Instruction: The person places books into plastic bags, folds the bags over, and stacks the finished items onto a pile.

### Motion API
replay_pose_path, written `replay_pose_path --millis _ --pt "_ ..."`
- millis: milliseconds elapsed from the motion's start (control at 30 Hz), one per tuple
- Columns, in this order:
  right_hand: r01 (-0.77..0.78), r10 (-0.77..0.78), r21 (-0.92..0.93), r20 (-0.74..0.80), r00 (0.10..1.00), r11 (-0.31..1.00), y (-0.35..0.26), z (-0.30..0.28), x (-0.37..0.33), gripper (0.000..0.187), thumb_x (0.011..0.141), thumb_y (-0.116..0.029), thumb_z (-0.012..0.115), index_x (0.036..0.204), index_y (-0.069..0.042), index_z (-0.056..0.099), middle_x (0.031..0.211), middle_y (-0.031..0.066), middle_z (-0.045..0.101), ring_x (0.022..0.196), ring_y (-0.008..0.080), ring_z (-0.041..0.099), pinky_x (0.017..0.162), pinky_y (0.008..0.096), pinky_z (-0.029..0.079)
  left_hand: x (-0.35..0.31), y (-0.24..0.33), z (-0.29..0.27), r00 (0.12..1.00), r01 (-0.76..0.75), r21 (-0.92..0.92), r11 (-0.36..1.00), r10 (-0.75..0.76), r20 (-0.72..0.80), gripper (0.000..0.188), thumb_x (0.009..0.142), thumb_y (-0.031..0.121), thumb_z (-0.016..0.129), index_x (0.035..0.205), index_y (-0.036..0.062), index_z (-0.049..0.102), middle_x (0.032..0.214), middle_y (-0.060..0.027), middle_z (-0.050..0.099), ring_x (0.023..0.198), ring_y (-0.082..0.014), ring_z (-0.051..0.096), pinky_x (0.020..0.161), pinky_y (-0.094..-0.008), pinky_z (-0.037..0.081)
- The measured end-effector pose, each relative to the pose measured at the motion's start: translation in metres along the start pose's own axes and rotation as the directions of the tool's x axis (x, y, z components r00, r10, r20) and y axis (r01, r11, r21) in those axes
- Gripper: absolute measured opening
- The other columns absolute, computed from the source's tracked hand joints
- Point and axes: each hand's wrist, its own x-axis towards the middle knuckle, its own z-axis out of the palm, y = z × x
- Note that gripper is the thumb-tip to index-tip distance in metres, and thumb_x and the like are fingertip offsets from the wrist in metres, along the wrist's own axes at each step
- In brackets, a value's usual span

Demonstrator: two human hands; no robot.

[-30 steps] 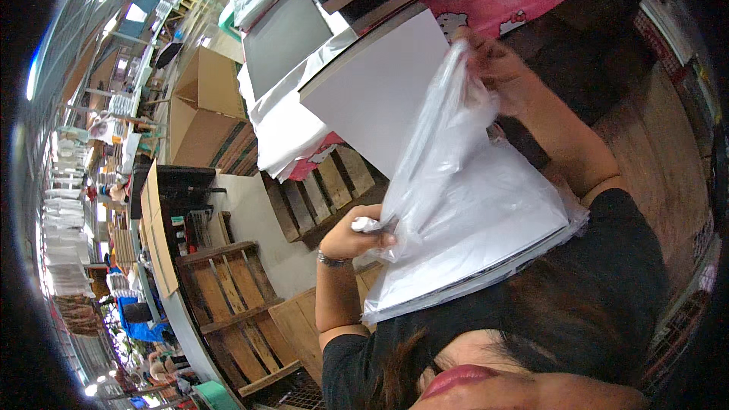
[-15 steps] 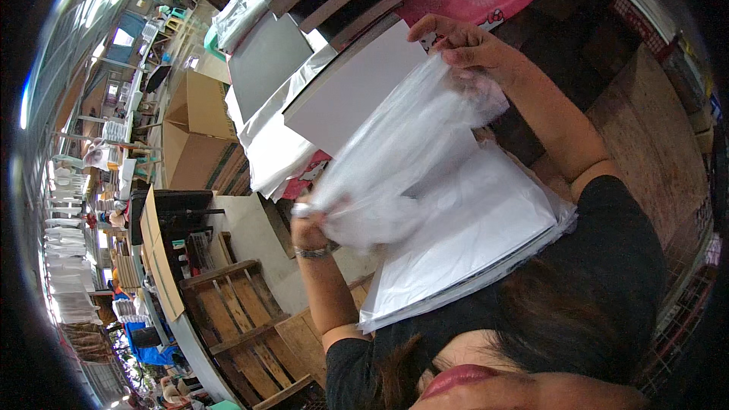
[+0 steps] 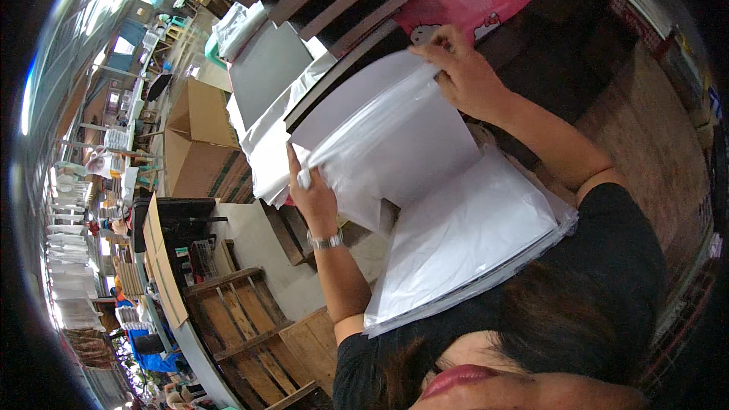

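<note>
My left hand (image 3: 314,196), with a metal watch on its wrist, grips one end of a thin clear plastic bag (image 3: 380,118). Its index finger points up along a white sheet (image 3: 425,144). At the bag's other end, my right hand (image 3: 465,76) pinches the plastic near the sheet's far right corner. The plastic's gathered edge stretches between both hands across the sheet, whose curved far edge sticks out past it. How much of the sheet lies inside the bag I cannot tell. Closer to my body rests a stack of clear plastic bags (image 3: 463,235), looking white.
Beyond the sheet stands a dark slatted rack (image 3: 342,4). A grey board (image 3: 269,61) lies on white wrapping at the far left, near an open cardboard box (image 3: 201,140). A wooden pallet (image 3: 243,326) is at lower left. Pink printed cloth (image 3: 486,7) covers a surface at the back.
The plastic has been drawn from a loose, billowing shape into a taut band over the sheet. My left hand has moved up and slightly right; the sheet's far edge now bows.
</note>
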Motion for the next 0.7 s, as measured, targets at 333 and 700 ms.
replay_pose_path --millis 333,700 --pt "-0.764 0.182 0.488 0.78 0.599 0.423 0.002 -0.077 -0.005 0.041 0.07 -0.013 0.071 0.107 -0.005 0.056 0.084 0.0011 0.054 0.074 0.0084 0.05 0.066 0.0226 0.041 -0.025 0.034 -0.082 0.674 0.632 -0.145 0.762 -0.447 0.588 0.005 0.077 0.004 0.062 0.074 0.0032 0.058 0.065 0.0006 0.053 0.052 -0.0064 0.049 0.045 -0.0211 0.034" --pt "-0.95 0.41 -0.186 0.91 -0.069 0.251 0.125 0.027 -0.179 0.039 0.076 -0.019 0.064 0.111 -0.003 0.058 0.102 0.0106 0.06 0.09 0.0208 0.058 0.08 0.0339 0.046 -0.103 -0.252 0.052 0.49 0.031 0.299 0.954 -0.275 0.827 0.023 0.082 0.023 0.059 0.101 0.0113 0.065 0.096 -0.0064 0.065 0.087 -0.0179 0.06 0.076 -0.0308 0.045"
